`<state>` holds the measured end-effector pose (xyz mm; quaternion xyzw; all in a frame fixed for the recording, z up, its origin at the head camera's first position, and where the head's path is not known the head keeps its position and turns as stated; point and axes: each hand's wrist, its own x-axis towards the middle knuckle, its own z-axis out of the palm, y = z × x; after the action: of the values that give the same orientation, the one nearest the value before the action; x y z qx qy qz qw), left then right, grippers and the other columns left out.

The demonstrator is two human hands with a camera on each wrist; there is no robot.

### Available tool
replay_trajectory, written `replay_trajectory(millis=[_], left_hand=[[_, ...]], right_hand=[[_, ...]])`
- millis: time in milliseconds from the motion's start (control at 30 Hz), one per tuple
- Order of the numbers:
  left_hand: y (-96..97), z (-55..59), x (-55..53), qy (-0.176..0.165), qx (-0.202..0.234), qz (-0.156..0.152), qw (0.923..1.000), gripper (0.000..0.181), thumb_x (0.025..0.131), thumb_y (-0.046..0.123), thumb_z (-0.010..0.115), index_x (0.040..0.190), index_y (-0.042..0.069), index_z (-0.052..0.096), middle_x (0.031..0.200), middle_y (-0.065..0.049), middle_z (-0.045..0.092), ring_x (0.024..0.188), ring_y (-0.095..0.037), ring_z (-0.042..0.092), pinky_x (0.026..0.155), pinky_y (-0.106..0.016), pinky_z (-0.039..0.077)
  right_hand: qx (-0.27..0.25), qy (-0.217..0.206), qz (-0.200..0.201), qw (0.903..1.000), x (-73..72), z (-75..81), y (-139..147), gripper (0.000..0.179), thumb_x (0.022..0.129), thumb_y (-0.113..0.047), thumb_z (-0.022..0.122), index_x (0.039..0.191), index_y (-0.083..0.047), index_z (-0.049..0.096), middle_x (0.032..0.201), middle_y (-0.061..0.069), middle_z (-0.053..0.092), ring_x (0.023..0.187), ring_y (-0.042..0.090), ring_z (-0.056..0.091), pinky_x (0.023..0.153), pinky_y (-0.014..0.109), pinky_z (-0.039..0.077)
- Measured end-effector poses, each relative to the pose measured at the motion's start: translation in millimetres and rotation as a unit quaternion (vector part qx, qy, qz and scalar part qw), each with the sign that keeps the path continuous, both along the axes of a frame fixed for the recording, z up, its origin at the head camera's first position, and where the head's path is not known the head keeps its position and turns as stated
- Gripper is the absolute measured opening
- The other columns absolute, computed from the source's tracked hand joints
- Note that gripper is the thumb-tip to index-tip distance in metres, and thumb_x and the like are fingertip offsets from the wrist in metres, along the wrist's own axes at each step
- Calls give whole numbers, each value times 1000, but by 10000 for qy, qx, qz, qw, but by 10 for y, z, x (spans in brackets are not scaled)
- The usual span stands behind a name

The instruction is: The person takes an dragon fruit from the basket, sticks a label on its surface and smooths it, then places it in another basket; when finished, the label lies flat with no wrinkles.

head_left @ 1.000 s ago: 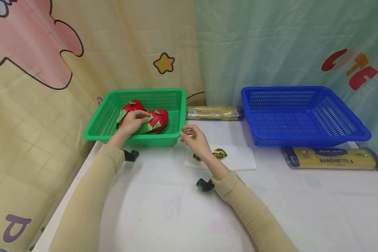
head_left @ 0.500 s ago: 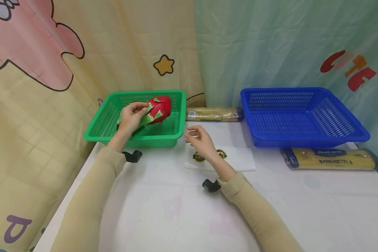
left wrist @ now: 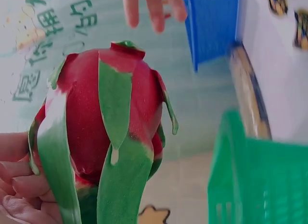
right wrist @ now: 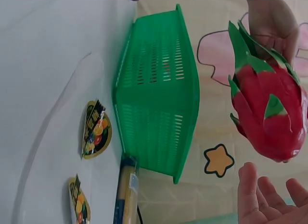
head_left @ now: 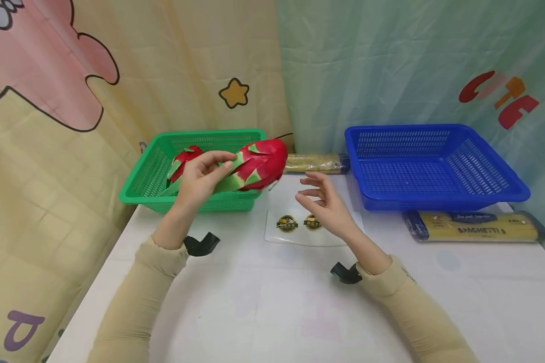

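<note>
A red dragon fruit (head_left: pixel 265 164) with green leafy scales is held up in front of the green basket's right side. My left hand (head_left: pixel 202 176) pinches it by its green leaf end, thumb and fingers closed on the leaves. In the left wrist view the dragon fruit (left wrist: pixel 113 113) fills the middle, with the fingers at lower left. My right hand (head_left: pixel 324 204) hovers to the right of the fruit, fingers apart and loosely bent, touching nothing. The right wrist view shows its fingertips just below the dragon fruit (right wrist: pixel 272 111). Another dragon fruit (head_left: pixel 178 164) lies in the green basket (head_left: pixel 133 194), partly covered by my left hand.
A blue basket (head_left: pixel 440 204) stands at the back right. One spaghetti pack (head_left: pixel 481 227) lies before it, and another pack (head_left: pixel 318 164) lies between the baskets. A white plastic bag (head_left: pixel 300 237) with round black-and-gold labels lies flat on the white table (head_left: pixel 263 302).
My left hand has lifted the dragon fruit out of the green basket and carried it to the right. My right hand has moved right, away from the basket's rim.
</note>
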<state>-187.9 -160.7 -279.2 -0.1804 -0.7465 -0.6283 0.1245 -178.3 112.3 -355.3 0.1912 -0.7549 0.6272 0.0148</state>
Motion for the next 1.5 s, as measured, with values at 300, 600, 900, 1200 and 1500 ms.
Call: replay_trajectory(millis=[300, 600, 900, 1200, 1500], left_hand=[[360, -339, 324, -427, -295, -1357, 9894, 17, 91, 0, 57, 105, -6, 64, 70, -4, 52, 58, -13, 39, 54, -23, 34], [573, -705, 437, -600, -595, -2178, 9723, 14, 90, -1, 58, 102, -4, 64, 65, -5, 49, 56, -12, 39, 52, -22, 33], [635, -1050, 525, -469, -888, -2577, 9610, 9, 90, 1, 59, 97, 1, 65, 87, -8, 60, 62, -12, 43, 57, -22, 38], [699, -1250, 569, 410, -1370, -2544, 9565, 10, 86, 9, 67, 96, 11, 65, 93, 0, 61, 82, -11, 54, 69, -30, 47], [710, -1307, 576, 518, -1969, -2239, 9531, 35, 85, 26, 71, 118, 19, 61, 124, 2, 56, 118, -11, 47, 97, -35, 41]], right_hand=[[-211, 746, 623, 9950, 282, -94, 417, 85, 80, 7, 68, 149, -15, 24, 149, 10, 31, 125, 25, 46, 89, 28, 48], [321, 315, 624, 9970, 531, -296, 600, 66, 77, -1, 75, 136, -7, 47, 134, 12, 47, 105, 19, 59, 82, 32, 52], [702, -217, 782, 9942, 665, -488, 700, 58, 74, -8, 79, 125, -13, 49, 129, 10, 47, 103, 28, 59, 79, 35, 53], [978, 20, 936, 9908, 704, -576, 759, 57, 73, -10, 81, 121, -14, 50, 125, 8, 50, 101, 22, 59, 78, 35, 53], [1153, -7, 938, 9889, 696, -604, 777, 61, 73, -15, 81, 124, -16, 48, 123, 5, 50, 102, 26, 58, 78, 35, 52]])
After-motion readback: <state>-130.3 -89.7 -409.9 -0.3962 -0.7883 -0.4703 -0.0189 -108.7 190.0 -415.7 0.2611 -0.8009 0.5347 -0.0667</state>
